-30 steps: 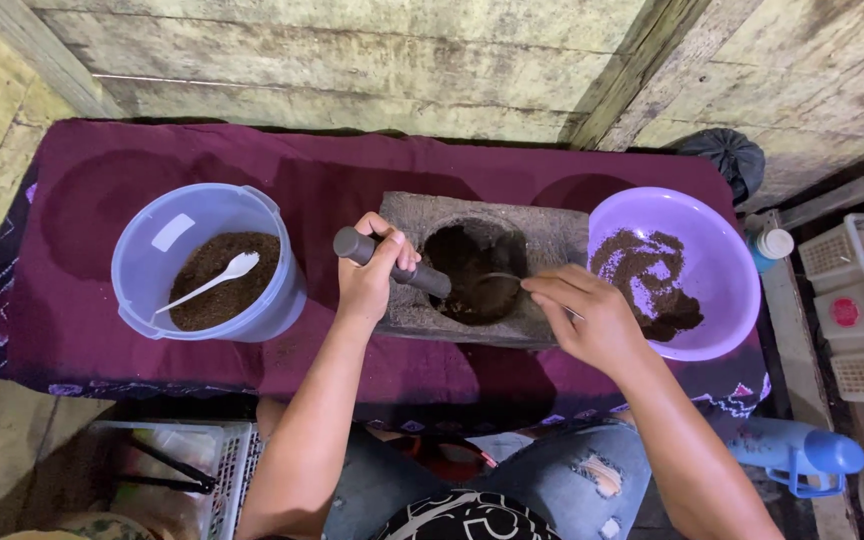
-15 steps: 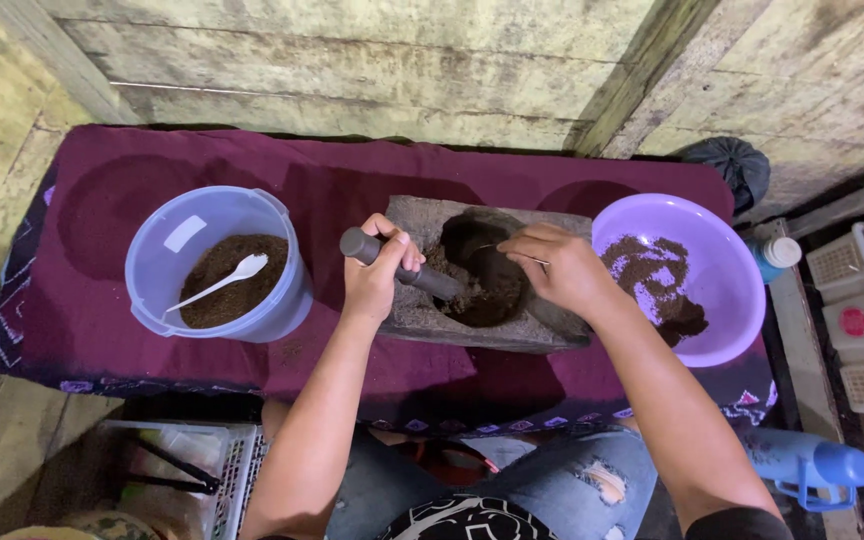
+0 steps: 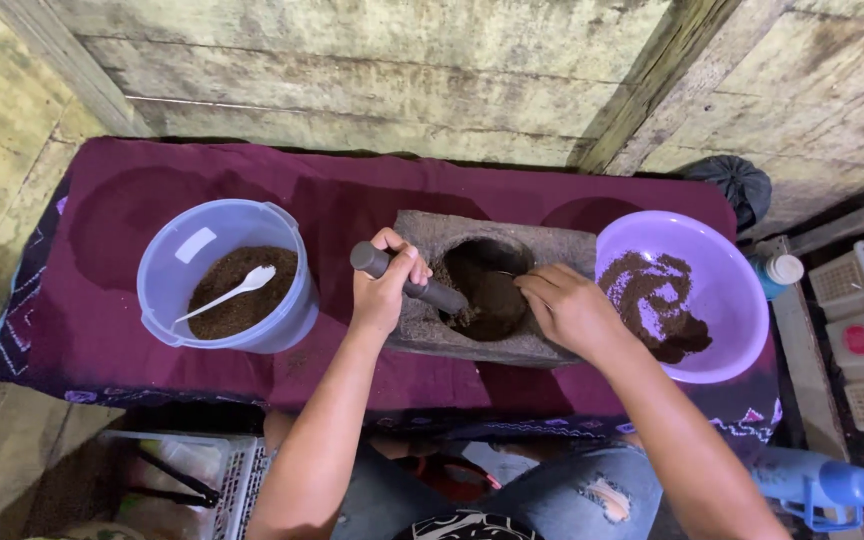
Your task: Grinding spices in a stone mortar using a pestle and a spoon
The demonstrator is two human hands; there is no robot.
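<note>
Blue bucket (image 3: 227, 285): at left centre we see it on the purple cloth (image 3: 102, 220), with brown powder and a white spoon (image 3: 224, 294) inside.
Left hand (image 3: 387, 285): fingers wrapped around the dark pestle (image 3: 410, 284); its long axis slants down-right into the hollow.
Stone mortar (image 3: 487, 290): at centre, between both hands.
Right hand (image 3: 567, 310): fingers curled at the hollow's right rim, maybe pinching a small tool; we cannot tell.
Purple basin (image 3: 682, 295): at right, smeared with powder.

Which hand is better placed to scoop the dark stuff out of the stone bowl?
Probably the right hand: its fingers reach inside the grey stone mortar, while the left hand grips the dark pestle.
</note>
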